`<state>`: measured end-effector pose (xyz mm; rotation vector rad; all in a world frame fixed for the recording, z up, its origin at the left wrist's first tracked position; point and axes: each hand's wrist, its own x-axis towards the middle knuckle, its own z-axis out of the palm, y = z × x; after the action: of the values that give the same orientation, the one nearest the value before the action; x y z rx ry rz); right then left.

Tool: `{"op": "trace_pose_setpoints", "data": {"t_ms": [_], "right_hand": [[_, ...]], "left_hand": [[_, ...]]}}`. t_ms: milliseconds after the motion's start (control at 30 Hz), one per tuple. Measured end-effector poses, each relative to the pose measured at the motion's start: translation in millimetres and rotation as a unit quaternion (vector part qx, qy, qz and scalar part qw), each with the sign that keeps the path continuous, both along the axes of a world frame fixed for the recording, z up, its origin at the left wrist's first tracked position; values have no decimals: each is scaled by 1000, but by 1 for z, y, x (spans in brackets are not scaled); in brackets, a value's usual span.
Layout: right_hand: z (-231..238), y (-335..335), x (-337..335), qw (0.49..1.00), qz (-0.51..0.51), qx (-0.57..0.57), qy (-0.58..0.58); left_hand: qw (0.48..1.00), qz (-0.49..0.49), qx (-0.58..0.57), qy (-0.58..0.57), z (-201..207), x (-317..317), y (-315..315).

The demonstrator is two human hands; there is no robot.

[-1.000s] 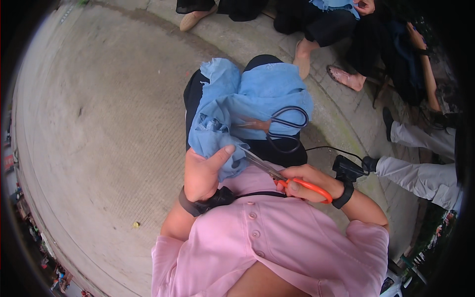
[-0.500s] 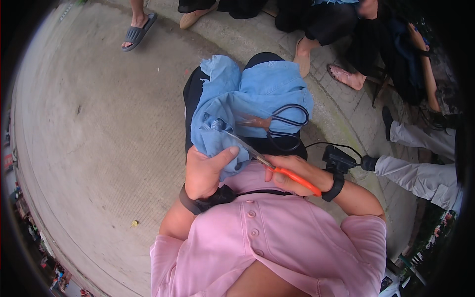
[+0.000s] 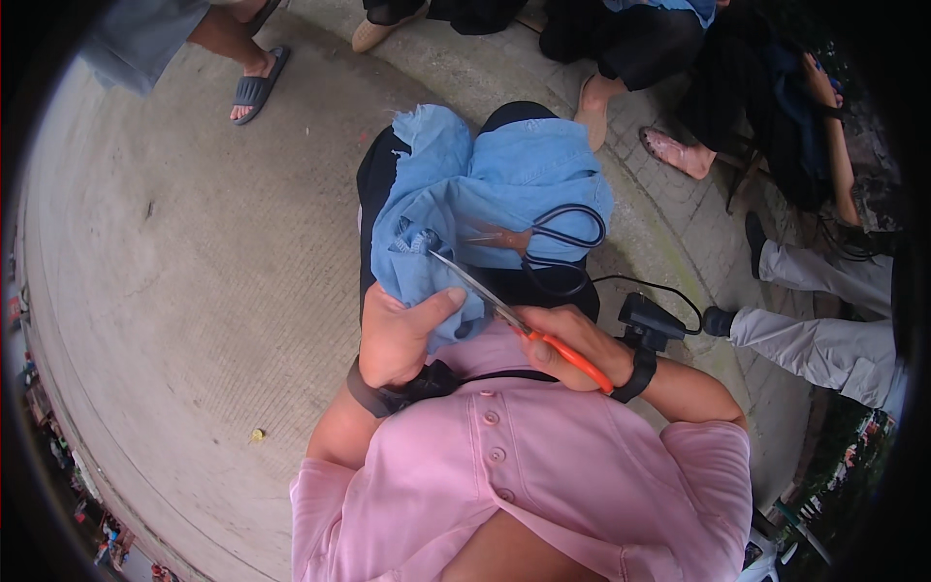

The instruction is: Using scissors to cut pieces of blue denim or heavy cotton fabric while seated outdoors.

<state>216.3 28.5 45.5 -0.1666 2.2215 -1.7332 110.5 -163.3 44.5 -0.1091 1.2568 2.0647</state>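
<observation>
Over grey concrete ground [image 3: 223, 291], the left hand [image 3: 393, 339] pinched one pale-blue, frayed-edged cloth [image 3: 436, 209] across the black-trousered lap [image 3: 504, 284], while the right hand [image 3: 567, 339] gripped orange-handled steel scissors [image 3: 485, 296], just shifted up to its bunched fold [image 3: 412, 241], putting blades within cutting reach, a second, black-handled pair [image 3: 514, 240] lying beyond.

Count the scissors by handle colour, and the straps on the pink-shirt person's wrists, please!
Orange-handled scissors: 1
Black-handled scissors: 1
Dark wrist straps: 2 (left strap, right strap)
Total: 4
</observation>
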Motion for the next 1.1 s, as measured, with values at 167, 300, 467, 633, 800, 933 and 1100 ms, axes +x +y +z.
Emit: {"op": "trace_pose_setpoints", "data": {"t_ms": [167,300,467,633,800,933,1100], "right_hand": [[7,1,-1,999,3,18,-39],[4,2,-2,999,-6,24,-23],[-4,0,-8,1000,22,9,8],[0,4,-12,999,33,10,-5],[1,5,-10,999,31,27,7],[5,7,-13,998,53,31,-8],[0,5,-11,999,36,19,30]], "left_hand": [[999,-31,-5,-11,-9,-3,-8],[997,-67,-10,24,-5,-2,-7],[992,-112,-46,48,-7,-4,-11],[995,-94,26,22,-5,-12,-17],[997,-10,66,-38,3,-16,-20],[1000,-18,7,-3,4,-15,-13],[999,-17,-27,22,2,-14,-13]]}}
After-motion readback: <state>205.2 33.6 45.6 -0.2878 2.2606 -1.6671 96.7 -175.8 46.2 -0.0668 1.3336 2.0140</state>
